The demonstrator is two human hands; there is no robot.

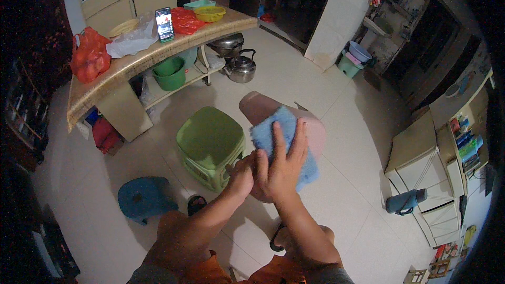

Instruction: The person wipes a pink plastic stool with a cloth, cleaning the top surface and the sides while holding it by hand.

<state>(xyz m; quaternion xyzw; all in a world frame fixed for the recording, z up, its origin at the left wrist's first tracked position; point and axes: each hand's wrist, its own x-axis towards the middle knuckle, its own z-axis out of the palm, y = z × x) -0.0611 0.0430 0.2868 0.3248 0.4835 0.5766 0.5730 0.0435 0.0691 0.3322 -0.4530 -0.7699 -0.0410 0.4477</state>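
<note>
A pink plastic item (311,130), whose exact kind I cannot tell, is in front of me above the floor. My right hand (282,161) lies with spread fingers on a blue cloth (262,134), pressing it against the pink surface. Close beside it, my left hand (240,173) is closed at the near left part of the pink item, and its fingertips are partly hidden. A green plastic stool (211,136) stands just left of the hands. Farther left on the floor is a blue plastic stool (146,197).
A counter (130,61) holds a red bag (90,57), a propped phone (164,24) and a yellow basket (210,14). Green buckets (171,77) sit beneath it, near a steel kettle (242,68). A blue flask (404,201) is by the cabinet at right.
</note>
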